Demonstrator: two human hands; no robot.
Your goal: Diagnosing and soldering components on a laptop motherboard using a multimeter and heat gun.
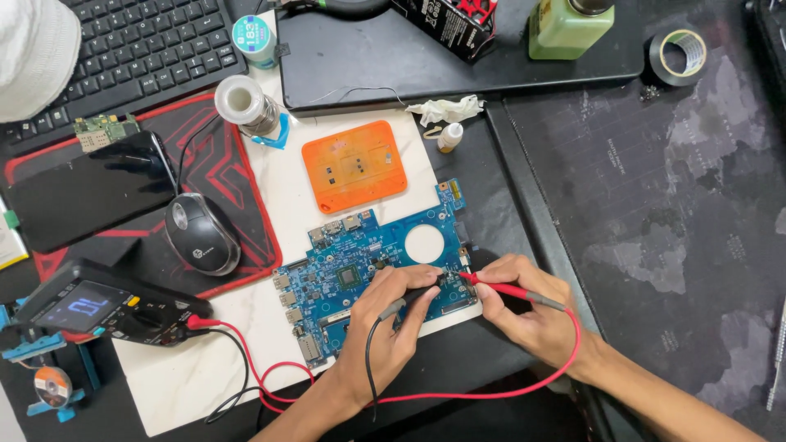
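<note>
We look down on a dark surface (655, 205) crowded with repair gear. A black keyboard (139, 49) sits at the top left, and below it a red-and-black mouse mat (237, 176) carries a dark phone (86, 192) and a black mouse (202, 233). A white board (205, 368) lies mid-surface, and on it rests a blue circuit board (360, 270), just below an orange square mat (354, 165). At the left edge stands a black multimeter (98, 307), its red and black leads trailing toward us. Our left hand (389, 323) has its fingers closed around the black probe (413, 299), tip on the blue board's lower right part. Our right hand (532, 307) pinches the red probe (512, 290) between closed fingers, its tip touching the board close beside the black one.
</note>
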